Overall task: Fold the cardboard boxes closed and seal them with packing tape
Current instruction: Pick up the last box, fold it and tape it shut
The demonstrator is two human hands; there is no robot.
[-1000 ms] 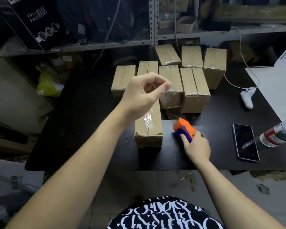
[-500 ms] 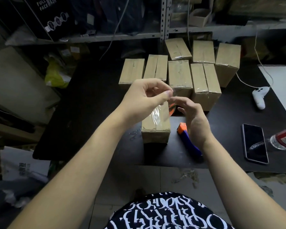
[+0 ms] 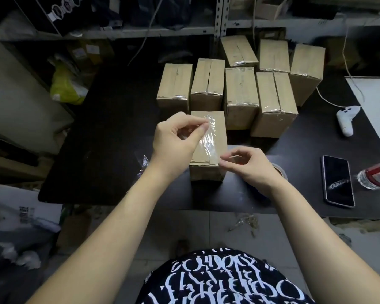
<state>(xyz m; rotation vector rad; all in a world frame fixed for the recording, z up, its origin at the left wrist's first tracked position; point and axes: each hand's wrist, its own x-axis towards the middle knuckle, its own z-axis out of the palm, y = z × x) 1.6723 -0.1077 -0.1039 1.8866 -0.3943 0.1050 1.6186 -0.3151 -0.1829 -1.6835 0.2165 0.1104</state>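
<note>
1. Clear packing tape (image 3: 207, 141) stretches as a short strip between both hands, over the top of the nearest cardboard box (image 3: 219, 132).
2. Left hand (image 3: 176, 139), wrist bent, pinches the strip's far end between thumb and forefinger.
3. Right hand (image 3: 248, 165) pinches the near end by the box's front edge, its other fingers curled.
4. That box stands on the black table (image 3: 110, 150), in front of the taped boxes (image 3: 241, 91).

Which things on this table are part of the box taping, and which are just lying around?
In the job: front box, clear tape strip pinched by left hand and right hand, tape roll, taped boxes behind.
Lying about: phone, water bottle, white controller.
</note>
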